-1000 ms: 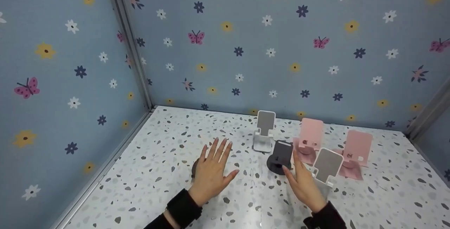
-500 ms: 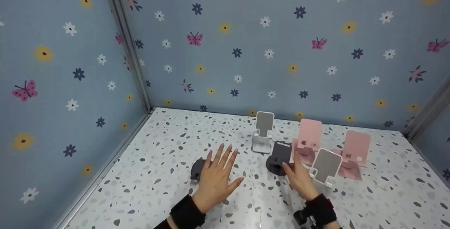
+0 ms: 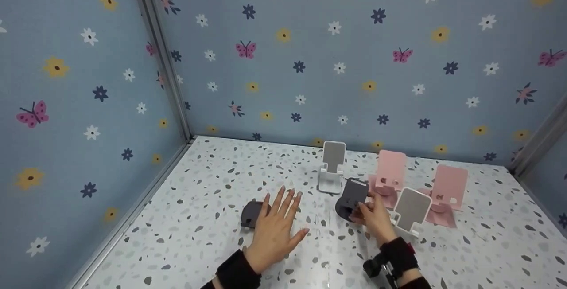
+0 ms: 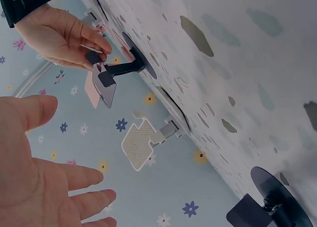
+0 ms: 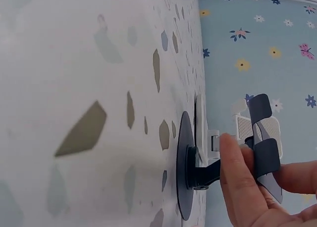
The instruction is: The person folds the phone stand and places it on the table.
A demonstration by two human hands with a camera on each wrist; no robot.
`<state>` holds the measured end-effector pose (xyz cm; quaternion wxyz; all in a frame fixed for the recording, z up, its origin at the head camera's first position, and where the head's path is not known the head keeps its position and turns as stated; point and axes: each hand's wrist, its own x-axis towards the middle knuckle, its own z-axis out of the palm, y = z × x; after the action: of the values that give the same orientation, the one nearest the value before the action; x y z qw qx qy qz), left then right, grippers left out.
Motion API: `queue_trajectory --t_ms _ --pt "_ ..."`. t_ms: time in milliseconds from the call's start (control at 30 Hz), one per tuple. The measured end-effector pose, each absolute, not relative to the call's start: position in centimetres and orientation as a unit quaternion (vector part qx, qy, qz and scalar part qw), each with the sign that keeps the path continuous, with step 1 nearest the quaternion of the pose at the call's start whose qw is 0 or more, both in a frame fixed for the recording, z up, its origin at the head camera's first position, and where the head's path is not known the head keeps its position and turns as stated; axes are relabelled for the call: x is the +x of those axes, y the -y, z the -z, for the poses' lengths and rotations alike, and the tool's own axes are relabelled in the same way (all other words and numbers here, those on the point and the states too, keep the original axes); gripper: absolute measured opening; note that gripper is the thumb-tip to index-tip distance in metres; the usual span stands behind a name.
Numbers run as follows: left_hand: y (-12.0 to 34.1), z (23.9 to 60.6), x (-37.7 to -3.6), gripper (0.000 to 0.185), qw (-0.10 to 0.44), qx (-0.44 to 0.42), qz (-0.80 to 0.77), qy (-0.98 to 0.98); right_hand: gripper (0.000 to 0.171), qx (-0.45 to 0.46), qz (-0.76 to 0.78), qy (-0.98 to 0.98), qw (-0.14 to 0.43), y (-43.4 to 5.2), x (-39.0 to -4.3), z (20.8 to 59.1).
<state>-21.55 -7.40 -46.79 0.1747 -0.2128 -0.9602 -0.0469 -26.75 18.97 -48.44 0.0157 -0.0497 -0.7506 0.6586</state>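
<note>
Blue walls (image 3: 319, 96), printed with flowers and butterflies, enclose a white speckled tabletop (image 3: 177, 236) at the far side and the left, with a metal post (image 3: 156, 36) rising from the far left corner. Six small stands are on the tabletop. Right of the middle, the centre stand (image 3: 355, 190), dark grey, stands on its round base with its plate tilted up. The right hand (image 3: 377, 220) has its grip pinching this plate at the lower right, thumb on one face and fingers on the other, as the right wrist view shows. Farther left, the left hand (image 3: 272, 236) has its grip spread, fingers straight and thumb out to the side. In the head view it covers part of the left stand (image 3: 250, 213), also dark grey; the left wrist view shows the two apart. Beyond the centre stand, toward the far wall, is the far white stand (image 3: 333, 160). Just right of the right hand is the near white stand (image 3: 413, 207), its base mostly hidden in the head view. Behind it are the left pink stand (image 3: 391, 167) and the right pink stand (image 3: 450, 185), both with upright, slightly leaning plates. Black bands (image 3: 238, 271) circle both wrists.
</note>
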Motion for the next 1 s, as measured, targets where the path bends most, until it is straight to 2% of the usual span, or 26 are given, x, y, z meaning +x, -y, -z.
queue_trajectory --t_ms 233,367,567,700,833,1000 --pt "7.1 46.8 -21.3 0.075 0.17 -0.223 0.057 0.958 0.024 -0.036 -0.665 0.745 0.034 -18.8 -27.2 48.8" --pt "7.0 46.9 -21.3 0.071 0.161 -0.228 0.072 0.958 0.018 -0.022 -0.656 0.753 0.04 -18.6 -27.5 48.8" --pt "6.9 46.8 -21.5 0.068 0.139 -0.229 0.094 0.959 0.018 0.001 -0.657 0.753 0.032 -18.3 -27.6 48.4" --pt "6.9 46.6 -21.7 0.068 0.106 -0.236 0.125 0.958 0.02 0.018 -0.663 0.748 0.016 -18.4 -27.4 47.6" --pt "6.8 46.4 -22.2 0.066 0.076 -0.246 0.184 0.949 0.021 0.05 -0.67 0.741 -0.002 -18.6 -26.9 46.7" --pt "6.8 46.6 -22.9 0.062 0.067 -0.265 0.279 0.921 0.021 0.108 -0.671 0.733 -0.024 -18.7 -26.0 46.1"
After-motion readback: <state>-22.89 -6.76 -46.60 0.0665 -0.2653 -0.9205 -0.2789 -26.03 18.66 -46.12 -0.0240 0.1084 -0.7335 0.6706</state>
